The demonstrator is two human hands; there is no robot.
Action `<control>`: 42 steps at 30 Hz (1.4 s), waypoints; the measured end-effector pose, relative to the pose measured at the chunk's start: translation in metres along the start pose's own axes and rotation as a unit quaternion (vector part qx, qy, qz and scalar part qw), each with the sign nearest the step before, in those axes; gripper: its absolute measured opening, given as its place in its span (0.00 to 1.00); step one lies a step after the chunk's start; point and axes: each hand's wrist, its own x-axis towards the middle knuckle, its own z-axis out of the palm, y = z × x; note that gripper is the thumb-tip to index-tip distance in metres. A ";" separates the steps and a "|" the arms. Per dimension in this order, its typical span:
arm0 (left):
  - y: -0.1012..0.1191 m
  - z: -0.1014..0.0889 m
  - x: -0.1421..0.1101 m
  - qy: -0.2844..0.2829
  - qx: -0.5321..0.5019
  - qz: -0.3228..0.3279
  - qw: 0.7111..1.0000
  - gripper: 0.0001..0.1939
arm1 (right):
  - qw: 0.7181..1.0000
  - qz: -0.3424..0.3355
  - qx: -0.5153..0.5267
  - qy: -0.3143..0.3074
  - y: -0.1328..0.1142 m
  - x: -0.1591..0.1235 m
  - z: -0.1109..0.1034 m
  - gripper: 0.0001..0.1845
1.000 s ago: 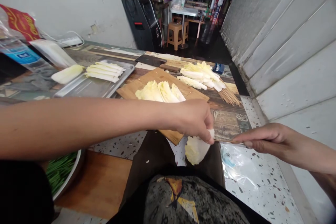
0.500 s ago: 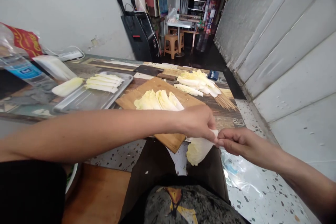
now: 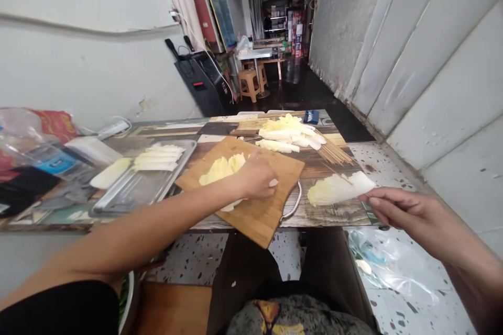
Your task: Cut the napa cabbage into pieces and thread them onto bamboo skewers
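My right hand (image 3: 401,207) pinches the white stem end of a napa cabbage leaf (image 3: 340,188). That leaf stretches out flat to the left, above the table's front right part. A thin stick lies by its upper edge; whether it goes into the leaf I cannot tell. Over the wooden cutting board (image 3: 271,217) my left hand (image 3: 257,175) is closed on another cabbage leaf (image 3: 273,182), whose white end shows past the fingers. More yellow-white cabbage leaves (image 3: 220,168) lie on the board, partly hidden by this hand and forearm.
Beyond the board lies a pile of cabbage leaves (image 3: 288,130), with bamboo skewers (image 3: 336,151) beside it. A metal tray (image 3: 133,193) with cabbage pieces (image 3: 159,158) stands left, near a plastic bottle (image 3: 58,162). A small blue box (image 3: 312,116) sits at the far edge.
My hands have parted. The right moved right, carrying its leaf up from over my lap to the table. The left went back left onto the board's leaves. The view has shifted.
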 end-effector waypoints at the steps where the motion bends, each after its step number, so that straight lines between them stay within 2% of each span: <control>1: 0.003 0.005 0.001 0.001 0.019 0.005 1.000 0.09 | 1.000 -0.004 0.000 0.016 -0.001 0.001 0.003 0.20; 6: 0.006 0.021 0.008 0.030 0.061 -0.002 0.998 0.14 | 0.997 -0.020 0.003 0.074 -0.004 0.004 0.016 0.21; 9: 0.005 0.018 0.013 0.074 0.056 -0.006 0.996 0.15 | 0.995 -0.036 0.010 0.094 -0.006 0.005 0.020 0.19; 11: 0.006 0.006 0.013 0.122 -0.011 -0.039 0.992 0.13 | 0.994 -0.048 0.004 0.097 -0.008 0.004 0.022 0.17; 13: 0.008 -0.011 0.009 0.159 -0.155 -0.095 0.970 0.10 | 0.994 -0.061 -0.008 0.087 -0.012 0.001 0.022 0.17; 15: 0.011 -0.027 0.001 0.157 -0.345 -0.141 0.915 0.09 | 0.994 -0.076 -0.020 0.075 -0.017 -0.001 0.021 0.17; 18: 0.016 -0.038 -0.011 0.088 -0.603 -0.169 0.774 0.09 | 0.993 -0.095 -0.034 0.064 -0.024 -0.005 0.020 0.16; 20: 0.019 -0.035 -0.016 0.045 -0.709 -0.183 0.679 0.09 | 0.992 -0.106 -0.039 0.050 -0.028 -0.005 0.021 0.15; 21: 0.020 -0.032 -0.018 0.031 -0.740 -0.187 0.645 0.10 | 0.992 -0.112 -0.042 0.042 -0.029 -0.005 0.022 0.15; 23: 0.023 -0.027 -0.021 0.019 -0.776 -0.187 0.603 0.10 | 0.990 -0.125 -0.052 0.031 -0.031 -0.004 0.025 0.15; 26: 0.026 -0.024 -0.025 0.005 -0.798 -0.183 0.575 0.10 | 0.987 -0.139 -0.070 0.027 -0.033 -0.001 0.030 0.15; 30: 0.027 -0.026 -0.028 -0.024 -0.797 -0.167 0.580 0.14 | 0.986 -0.148 -0.079 0.014 -0.033 0.002 0.032 0.15; 34: 0.022 -0.025 -0.027 -0.027 -0.775 -0.161 0.611 0.15 | 0.984 -0.156 -0.084 0.005 -0.034 0.003 0.031 0.15; 36: 0.018 -0.024 -0.028 -0.018 -0.757 -0.153 0.635 0.13 | 0.982 -0.168 -0.083 0.011 -0.036 0.001 0.029 0.15; 39: 0.014 -0.025 -0.034 0.019 -0.704 -0.120 0.699 0.11 | 0.977 -0.189 -0.088 0.043 -0.039 -0.005 0.024 0.13; 42: 0.014 -0.030 -0.045 0.096 -0.586 -0.051 0.803 0.07 | 0.961 -0.227 -0.136 0.079 -0.041 -0.015 0.021 0.14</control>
